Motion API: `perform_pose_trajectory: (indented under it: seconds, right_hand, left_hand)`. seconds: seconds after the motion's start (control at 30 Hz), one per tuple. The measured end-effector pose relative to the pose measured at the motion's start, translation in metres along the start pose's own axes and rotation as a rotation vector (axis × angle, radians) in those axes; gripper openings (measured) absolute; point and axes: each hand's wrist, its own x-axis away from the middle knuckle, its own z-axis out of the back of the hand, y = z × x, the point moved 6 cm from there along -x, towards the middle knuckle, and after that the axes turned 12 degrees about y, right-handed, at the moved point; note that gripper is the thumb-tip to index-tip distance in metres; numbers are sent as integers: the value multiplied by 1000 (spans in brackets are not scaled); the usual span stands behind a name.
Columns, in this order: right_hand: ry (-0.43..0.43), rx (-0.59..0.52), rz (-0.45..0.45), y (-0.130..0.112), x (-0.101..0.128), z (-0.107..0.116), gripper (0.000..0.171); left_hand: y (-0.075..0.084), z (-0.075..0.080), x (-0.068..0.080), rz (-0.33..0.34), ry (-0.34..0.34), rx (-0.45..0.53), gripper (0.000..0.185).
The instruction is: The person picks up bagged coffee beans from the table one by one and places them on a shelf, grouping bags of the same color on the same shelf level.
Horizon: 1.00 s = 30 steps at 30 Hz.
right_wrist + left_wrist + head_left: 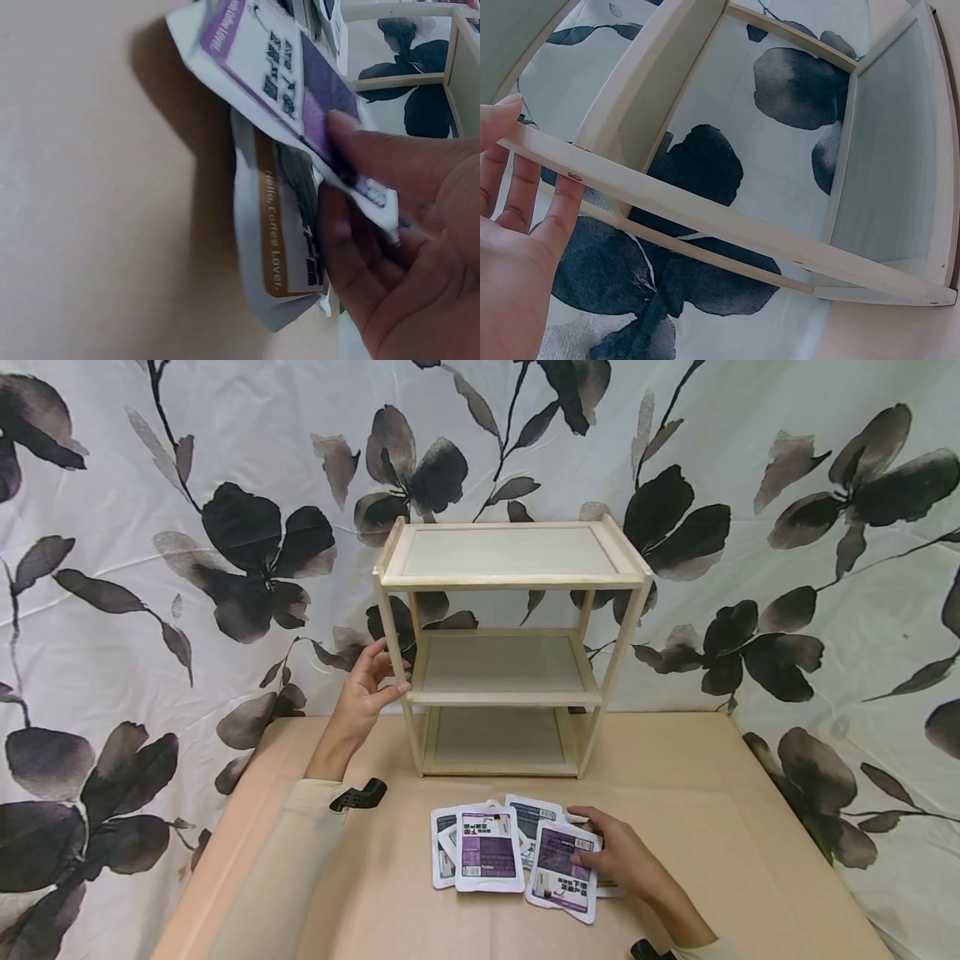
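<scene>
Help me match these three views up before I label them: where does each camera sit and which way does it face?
Head: worn on the head, looking forward and down at the wooden shelf, the packets on the table, both forearms and hands.
Left wrist: at the left hand, looking past its fingers gripping the shelf's front post toward the floral cloth.
Right wrist: at the right hand, looking down at the purple packet it pinches and a brown one under it.
Shared: all three show the shelf.

a staged recording corner is being suggested: a floral sheet is being hung behind a paper-covered bench.
</scene>
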Motion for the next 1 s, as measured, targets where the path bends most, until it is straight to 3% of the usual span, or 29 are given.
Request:
perform_pose_trajectory:
  seconds: [0.2, 0.43, 0.83, 1.0]
  right_hand:
    - [35, -14, 82, -7, 5, -1, 62]
    - [86, -28, 262, -13, 11, -3, 30]
    - [50, -78, 213, -4, 14, -6, 19]
    - [-23, -163, 171, -3, 16, -11, 23]
  left_hand:
    - [0, 1, 0, 0, 5, -11, 73]
    - [-1, 0, 0, 10, 4, -4, 71]
    - [0, 0, 2, 13, 8, -13, 73]
    - [1, -1, 3, 13, 5, -3, 73]
